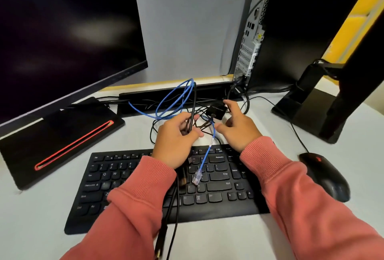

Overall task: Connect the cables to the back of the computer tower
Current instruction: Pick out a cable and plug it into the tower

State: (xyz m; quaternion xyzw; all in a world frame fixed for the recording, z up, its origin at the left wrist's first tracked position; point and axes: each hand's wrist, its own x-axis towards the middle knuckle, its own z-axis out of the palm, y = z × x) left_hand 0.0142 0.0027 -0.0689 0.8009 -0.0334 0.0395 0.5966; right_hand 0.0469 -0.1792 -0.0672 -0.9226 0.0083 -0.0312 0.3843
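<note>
Light is bright and even, seemingly from overhead, and the pale grey desk surface (41, 218) reads clean with only soft shadows under the black keyboard (228, 203) and the black mouse (326, 178). Faint hazy reflections smear across the large dark monitor screen (62, 31). Wide-angle distortion bends the black computer tower (301, 31) and splays the edges. The salmon-pink sleeves (311, 207) and lower corners look slightly soft.
</note>
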